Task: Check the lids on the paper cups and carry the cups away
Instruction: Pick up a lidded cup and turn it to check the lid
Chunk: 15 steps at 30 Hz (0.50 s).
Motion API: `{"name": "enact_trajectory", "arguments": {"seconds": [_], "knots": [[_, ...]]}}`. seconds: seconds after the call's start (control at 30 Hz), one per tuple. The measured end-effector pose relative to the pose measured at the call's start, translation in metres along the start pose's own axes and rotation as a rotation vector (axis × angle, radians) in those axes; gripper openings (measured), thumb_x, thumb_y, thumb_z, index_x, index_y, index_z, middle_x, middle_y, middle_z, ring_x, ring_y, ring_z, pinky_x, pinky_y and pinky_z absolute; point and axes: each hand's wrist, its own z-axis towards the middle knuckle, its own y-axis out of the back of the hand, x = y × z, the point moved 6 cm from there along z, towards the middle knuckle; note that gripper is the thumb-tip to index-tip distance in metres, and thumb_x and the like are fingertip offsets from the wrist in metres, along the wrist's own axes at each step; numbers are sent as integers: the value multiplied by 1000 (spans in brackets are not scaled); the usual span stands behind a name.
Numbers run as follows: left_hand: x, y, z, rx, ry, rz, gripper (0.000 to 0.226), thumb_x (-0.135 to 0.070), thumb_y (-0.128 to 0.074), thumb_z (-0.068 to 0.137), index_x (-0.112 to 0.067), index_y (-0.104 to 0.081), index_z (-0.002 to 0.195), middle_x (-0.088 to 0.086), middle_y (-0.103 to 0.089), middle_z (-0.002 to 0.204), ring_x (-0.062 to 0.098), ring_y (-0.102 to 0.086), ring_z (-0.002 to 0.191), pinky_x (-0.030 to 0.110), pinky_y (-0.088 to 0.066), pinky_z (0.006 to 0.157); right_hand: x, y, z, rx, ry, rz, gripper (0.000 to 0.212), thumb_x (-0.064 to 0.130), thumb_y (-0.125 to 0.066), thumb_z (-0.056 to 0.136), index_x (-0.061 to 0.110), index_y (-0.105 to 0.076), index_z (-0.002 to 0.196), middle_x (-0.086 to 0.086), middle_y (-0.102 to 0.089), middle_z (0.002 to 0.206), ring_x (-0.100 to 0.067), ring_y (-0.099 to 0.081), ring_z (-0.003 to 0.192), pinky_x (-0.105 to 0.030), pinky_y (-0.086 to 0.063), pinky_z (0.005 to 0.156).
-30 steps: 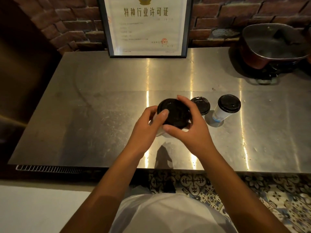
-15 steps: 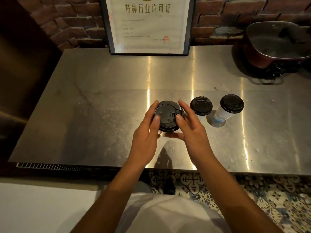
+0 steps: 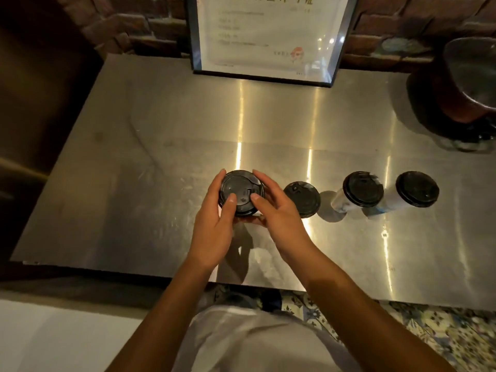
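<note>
four lidded cups [image 3: 361, 193], two hands [image 3: 214, 226], maybe touching

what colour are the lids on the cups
Black, all four, clearest in the head view on the lid under both hands; the cup sides look white.

Both hands, left hand [image 3: 214, 226] and right hand [image 3: 279, 218], cup a black-lidded paper cup [image 3: 240, 193] on the steel tabletop [image 3: 161, 157], thumbs pressing its lid; three more lidded cups [image 3: 363, 189] stand rightward.

You face a steel counter [image 3: 166, 124] against a brick wall [image 3: 128, 28], a framed certificate [image 3: 265, 36] propped there, patterned floor tiles [image 3: 442, 331] below.
</note>
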Motion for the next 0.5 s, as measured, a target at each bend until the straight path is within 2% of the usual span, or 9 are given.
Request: {"name": "enact_trajectory", "arguments": {"seconds": [0.07, 0.17, 0.27, 0.33, 0.43, 0.5], "knots": [[4, 7, 19, 6, 15, -36, 47, -30, -44, 107, -54, -36, 147, -19, -50, 140, 11, -54, 131, 45, -53, 105, 0, -12, 20, -36, 37, -114, 43, 12, -57, 103, 39, -60, 136, 3, -63, 139, -19, -63, 126, -48, -57, 102], [21, 16, 50, 8, 85, -90, 50, -18, -43, 108, -49, -41, 147, -13, -51, 144, 11, -57, 127, 47, -55, 102, -10, -27, 48, -97, 70, -267, 43, 23, -57, 102, 51, -58, 135, 11, -63, 139, -16, -62, 127, -49, -57, 102], [33, 18, 72, 41, 127, -56, 47, -20, -40, 109, -48, -42, 147, -10, -49, 150, 15, -53, 133, 44, -51, 108, -23, -33, 68, -128, 50, -301, 42, 21, -55, 103, 44, -57, 139, 10, -61, 141, -14, -60, 127, -46, -54, 106], [38, 18, 77, 69, 136, -19, 45, -22, -39, 110, -46, -42, 148, -9, -49, 151, 16, -51, 136, 40, -47, 112, -26, -32, 70, -146, 48, -389, 41, 24, -54, 105, 39, -54, 144, 9, -61, 142, -8, -58, 127, -37, -50, 111], [45, 21, 86, 94, 151, 22, 43, -27, -37, 110, -44, -42, 149, -5, -50, 151, 16, -51, 134, 39, -44, 114, -28, -37, 70, -127, 94, -559, 42, 36, -50, 107, 41, -47, 148, 12, -60, 145, 0, -54, 126, -23, -44, 109], [46, 23, 94, 99, 132, 61, 42, -28, -36, 110, -42, -42, 149, -5, -50, 152, 16, -50, 136, 32, -42, 114, -33, -40, 76, -125, 121, -647, 44, 41, -48, 107, 43, -42, 151, 13, -58, 147, -2, -54, 130, -27, -45, 111]]}}
